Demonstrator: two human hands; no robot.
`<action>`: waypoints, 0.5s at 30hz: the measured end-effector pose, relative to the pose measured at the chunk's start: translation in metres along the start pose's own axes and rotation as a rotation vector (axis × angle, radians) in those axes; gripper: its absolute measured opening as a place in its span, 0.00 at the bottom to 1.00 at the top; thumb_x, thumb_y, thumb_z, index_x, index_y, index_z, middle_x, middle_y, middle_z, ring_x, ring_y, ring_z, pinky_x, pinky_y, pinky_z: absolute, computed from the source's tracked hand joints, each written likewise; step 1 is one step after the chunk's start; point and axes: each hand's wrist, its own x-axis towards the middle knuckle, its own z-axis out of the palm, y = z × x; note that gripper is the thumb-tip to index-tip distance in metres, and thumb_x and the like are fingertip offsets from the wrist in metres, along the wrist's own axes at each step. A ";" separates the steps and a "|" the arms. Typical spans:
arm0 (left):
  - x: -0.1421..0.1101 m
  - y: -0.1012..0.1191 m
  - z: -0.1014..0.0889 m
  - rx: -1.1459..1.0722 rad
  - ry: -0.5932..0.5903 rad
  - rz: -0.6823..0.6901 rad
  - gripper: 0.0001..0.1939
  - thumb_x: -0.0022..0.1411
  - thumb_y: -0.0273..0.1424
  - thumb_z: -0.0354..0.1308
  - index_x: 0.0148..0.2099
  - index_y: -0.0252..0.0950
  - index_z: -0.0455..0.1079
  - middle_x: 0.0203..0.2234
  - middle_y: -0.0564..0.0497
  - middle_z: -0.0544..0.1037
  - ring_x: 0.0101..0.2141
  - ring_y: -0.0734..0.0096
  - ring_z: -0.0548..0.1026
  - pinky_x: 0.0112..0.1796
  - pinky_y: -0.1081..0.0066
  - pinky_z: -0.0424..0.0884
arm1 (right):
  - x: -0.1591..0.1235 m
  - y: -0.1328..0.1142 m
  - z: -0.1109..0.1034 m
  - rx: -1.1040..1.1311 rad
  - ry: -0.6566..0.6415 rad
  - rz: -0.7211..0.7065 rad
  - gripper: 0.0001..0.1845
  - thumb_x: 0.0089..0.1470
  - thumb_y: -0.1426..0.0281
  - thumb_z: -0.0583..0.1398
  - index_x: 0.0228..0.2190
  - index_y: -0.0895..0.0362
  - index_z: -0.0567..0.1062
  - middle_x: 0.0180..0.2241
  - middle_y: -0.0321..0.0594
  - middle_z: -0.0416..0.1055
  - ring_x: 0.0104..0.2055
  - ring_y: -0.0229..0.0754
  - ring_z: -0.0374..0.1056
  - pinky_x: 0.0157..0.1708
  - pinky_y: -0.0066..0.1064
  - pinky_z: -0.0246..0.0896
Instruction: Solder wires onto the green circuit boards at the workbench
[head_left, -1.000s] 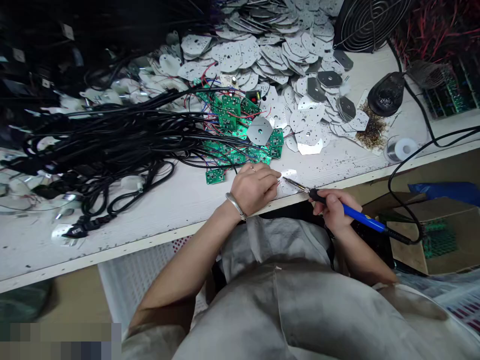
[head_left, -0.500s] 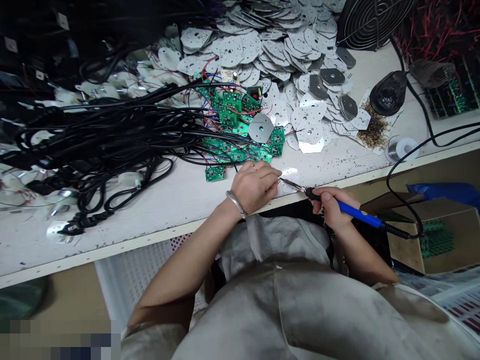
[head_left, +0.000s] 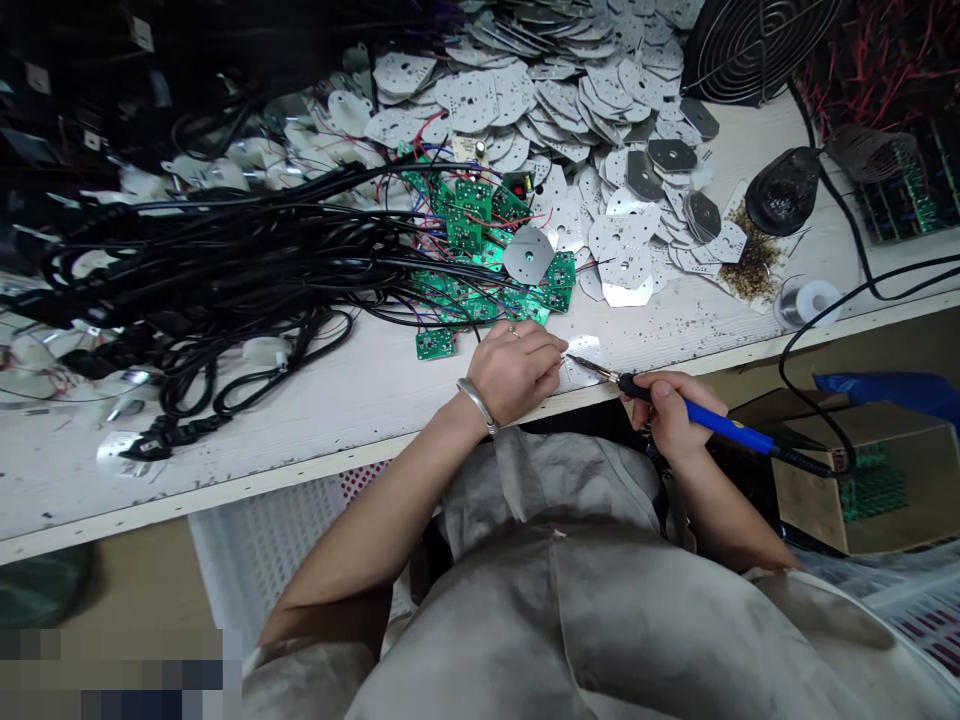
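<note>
My right hand (head_left: 679, 412) is closed round the blue handle of a soldering iron (head_left: 724, 424). The iron's metal tip points left and reaches a white board (head_left: 583, 357) at the table's front edge, close to the fingertips of my left hand (head_left: 517, 370). Those left fingers are bent and pressed together at the board's left side; whatever they pinch is hidden. Just behind the left hand lie green circuit boards (head_left: 465, 215) with wires, and a grey hexagonal plate (head_left: 528, 256) rests on top of them.
Black cables (head_left: 300, 240) spread across the left of the table. White hexagonal boards (head_left: 570, 100) are heaped at the back. To the right are a fan (head_left: 761, 45), a black iron stand (head_left: 784, 190), a solder spool (head_left: 814, 298) and, below, a cardboard box (head_left: 810, 500).
The whole view has shifted slightly, so things on the table appear a little further right. Both hands keep nearly the same pose, and the iron's tip stays by the left fingertips.
</note>
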 end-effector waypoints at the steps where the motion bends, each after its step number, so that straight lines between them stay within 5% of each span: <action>1: 0.000 0.000 0.000 0.000 0.000 0.000 0.08 0.63 0.27 0.54 0.35 0.37 0.74 0.39 0.54 0.82 0.39 0.68 0.76 0.39 0.65 0.63 | 0.000 0.000 0.001 0.020 0.022 -0.001 0.11 0.59 0.62 0.59 0.32 0.53 0.79 0.16 0.31 0.71 0.11 0.35 0.63 0.12 0.28 0.61; 7: 0.000 -0.002 0.000 -0.020 0.006 0.016 0.07 0.63 0.27 0.55 0.33 0.37 0.73 0.38 0.55 0.82 0.39 0.68 0.75 0.39 0.65 0.63 | -0.002 0.004 0.007 0.111 0.124 -0.102 0.10 0.62 0.62 0.56 0.39 0.52 0.75 0.18 0.27 0.69 0.18 0.38 0.71 0.27 0.38 0.74; 11: 0.000 -0.002 0.001 0.000 -0.016 -0.004 0.07 0.64 0.28 0.54 0.35 0.37 0.73 0.38 0.55 0.82 0.39 0.68 0.75 0.40 0.64 0.62 | -0.002 -0.001 0.014 -0.159 0.054 -0.301 0.16 0.61 0.67 0.57 0.51 0.53 0.69 0.33 0.38 0.79 0.39 0.45 0.78 0.43 0.45 0.74; 15: 0.001 0.010 0.000 0.034 -0.194 -0.062 0.09 0.66 0.30 0.52 0.39 0.36 0.74 0.40 0.50 0.81 0.43 0.66 0.75 0.42 0.64 0.63 | -0.007 0.001 0.010 -0.497 -0.111 -0.580 0.21 0.58 0.71 0.59 0.54 0.54 0.66 0.40 0.42 0.79 0.42 0.44 0.77 0.41 0.36 0.74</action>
